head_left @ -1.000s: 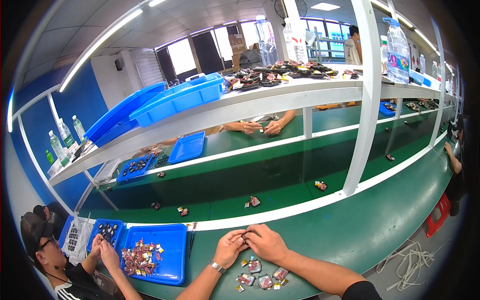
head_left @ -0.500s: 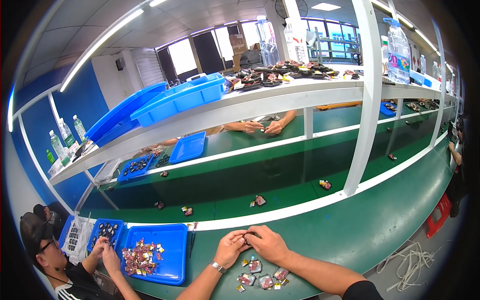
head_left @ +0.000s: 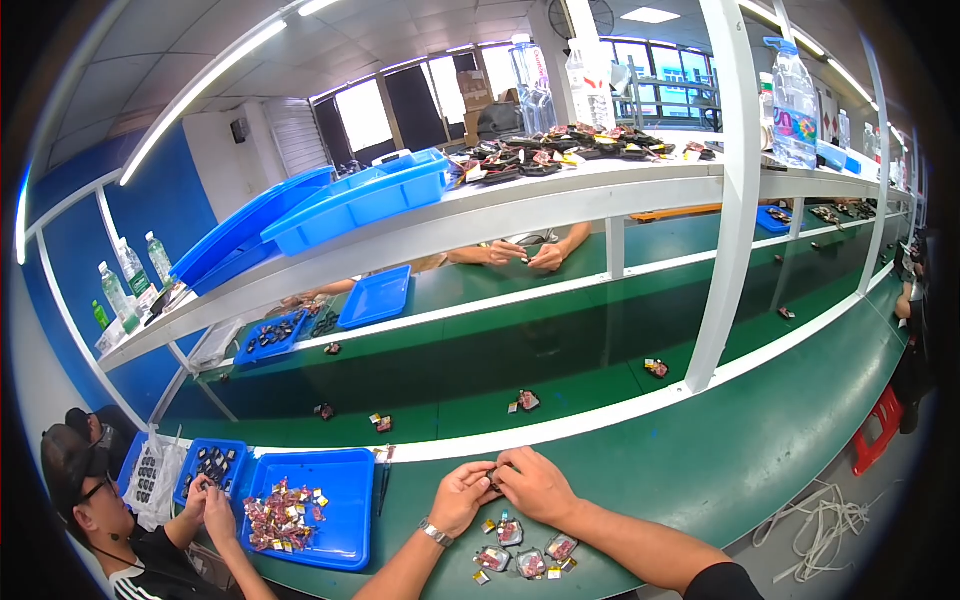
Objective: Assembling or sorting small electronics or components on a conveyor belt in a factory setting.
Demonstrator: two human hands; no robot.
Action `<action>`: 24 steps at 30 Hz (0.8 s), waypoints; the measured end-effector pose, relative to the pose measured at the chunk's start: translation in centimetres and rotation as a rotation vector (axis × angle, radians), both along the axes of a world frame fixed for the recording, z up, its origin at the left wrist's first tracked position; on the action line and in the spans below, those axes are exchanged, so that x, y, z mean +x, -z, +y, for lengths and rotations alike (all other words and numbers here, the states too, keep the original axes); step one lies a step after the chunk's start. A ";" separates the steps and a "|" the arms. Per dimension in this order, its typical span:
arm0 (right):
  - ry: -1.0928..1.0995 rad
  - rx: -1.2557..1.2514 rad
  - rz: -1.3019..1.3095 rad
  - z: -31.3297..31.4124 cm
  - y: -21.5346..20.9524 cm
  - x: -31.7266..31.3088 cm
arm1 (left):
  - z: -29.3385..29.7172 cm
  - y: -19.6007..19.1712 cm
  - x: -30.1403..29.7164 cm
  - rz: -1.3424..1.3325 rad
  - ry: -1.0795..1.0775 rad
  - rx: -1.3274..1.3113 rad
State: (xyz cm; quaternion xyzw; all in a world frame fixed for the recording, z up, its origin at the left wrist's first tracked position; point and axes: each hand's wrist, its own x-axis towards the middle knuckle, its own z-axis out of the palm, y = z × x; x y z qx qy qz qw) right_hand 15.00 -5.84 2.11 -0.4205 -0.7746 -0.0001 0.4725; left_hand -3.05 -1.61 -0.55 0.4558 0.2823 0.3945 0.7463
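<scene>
Both my hands meet over the green bench and pinch a small dark electronic part point(head_left: 493, 482) between their fingertips. My left hand point(head_left: 460, 497), with a metal watch at the wrist, grips it from the left. From the right my right hand point(head_left: 537, 487) reaches over it, its fingers curled and hiding most of the part. Just below my hands lie several small assemblies point(head_left: 531, 563) with clear housings, reddish circuit boards and small silver-yellow pieces. Left of my left forearm sits a blue tray point(head_left: 350, 500) heaped with reddish boards point(head_left: 282, 515). Black tweezers point(head_left: 384, 487) lie by its right edge.
A white rail point(head_left: 560, 428) separates my bench from a dark green conveyor belt point(head_left: 450, 385) carrying scattered assemblies. A white post point(head_left: 735, 200) rises ahead to a shelf holding blue trays point(head_left: 360, 200) and bottles. Co-workers' hands work at left point(head_left: 208, 500) and across the belt point(head_left: 525, 257).
The assemblies on the conveyor belt have slid slightly to the right. My hands stay in almost the same place with the small dark part between them.
</scene>
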 end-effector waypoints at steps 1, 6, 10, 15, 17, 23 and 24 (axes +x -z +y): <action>-0.001 -0.008 0.003 -0.1 0.0 0.0 | 0.0 -0.1 0.0 0.001 0.001 -0.001; 0.006 -0.030 0.011 -0.3 -0.2 0.0 | 0.0 0.2 -0.2 -0.016 0.007 -0.001; 0.019 -0.076 -0.037 -0.3 -0.4 0.6 | -0.1 -0.1 0.2 -0.012 0.018 0.010; -0.171 -0.196 0.061 0.5 -0.2 1.5 | -0.2 0.4 -0.2 0.039 -0.031 0.097; -0.203 -0.316 0.149 0.5 -0.3 2.0 | -0.3 -0.2 0.2 0.053 -0.040 0.084; -0.212 -0.401 0.186 0.9 0.2 2.5 | -0.2 -0.4 0.3 0.063 -0.007 0.088; -0.258 -0.402 0.196 1.1 0.1 2.6 | -0.2 -0.3 0.3 0.067 -0.008 0.098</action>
